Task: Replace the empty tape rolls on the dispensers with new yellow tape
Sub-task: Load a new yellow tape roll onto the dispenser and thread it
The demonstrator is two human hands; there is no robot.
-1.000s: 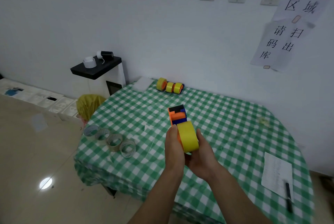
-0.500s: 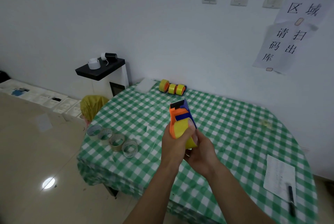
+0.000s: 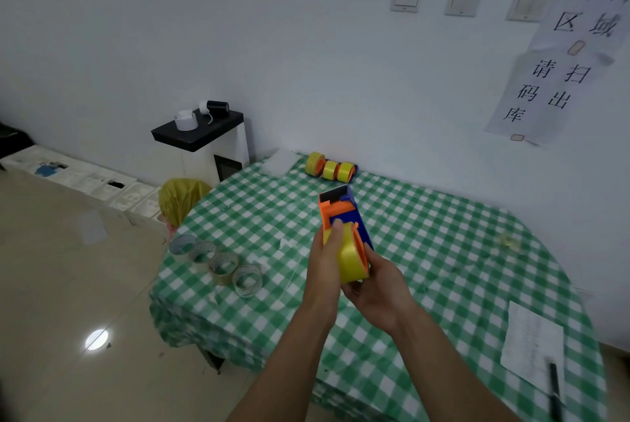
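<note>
- Two hands held one dispenser [image 3: 342, 213] in the air above the table [image 3: 443, 251]. The left hand [image 3: 324, 261] clasped the yellow roll [image 3: 351, 261], thumb on top, and the right hand [image 3: 378, 288] gripped the dispenser from below.
- Couldn't tell if the roll was fully seated; a skewed push would likely jam it.
- Risk: a slip would drop both onto the table.

Four empty tape rolls [image 3: 223, 263] are lying on the worktop [image 3: 443, 251], three yellow rolls [image 3: 330, 170] are sitting at its back, and one loaded dispenser [image 3: 344, 213] is being held above it.
</note>
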